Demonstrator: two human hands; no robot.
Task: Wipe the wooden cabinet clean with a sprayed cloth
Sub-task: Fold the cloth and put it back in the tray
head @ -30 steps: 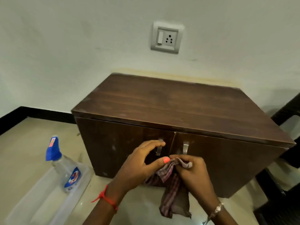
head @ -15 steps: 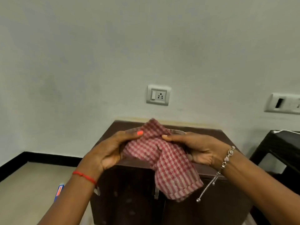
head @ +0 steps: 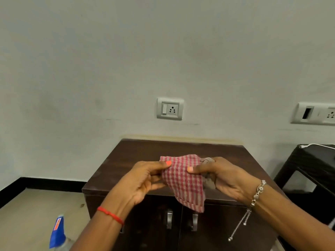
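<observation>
A dark wooden cabinet [head: 141, 156] with two doors and metal handles stands against the wall. Above its top I hold a red-and-white checked cloth [head: 183, 180] between both hands. My left hand [head: 143, 180] pinches the cloth's left edge with thumb and fingers. My right hand [head: 224, 178] grips its right side, where the cloth is bunched. The lower corner of the cloth hangs down over the cabinet's front edge. A spray bottle [head: 58, 234] with a blue head stands on the floor at the lower left, partly cut off by the frame.
A wall socket [head: 170, 109] sits above the cabinet and a second socket plate [head: 315, 113] at the right edge. A dark plastic stool or chair [head: 311, 163] stands right of the cabinet. Beige floor [head: 32, 214] lies to the left.
Both hands rose with the cloth from in front of the doors to above the cabinet top and spread it out. In the last half second the hands lowered slightly in view.
</observation>
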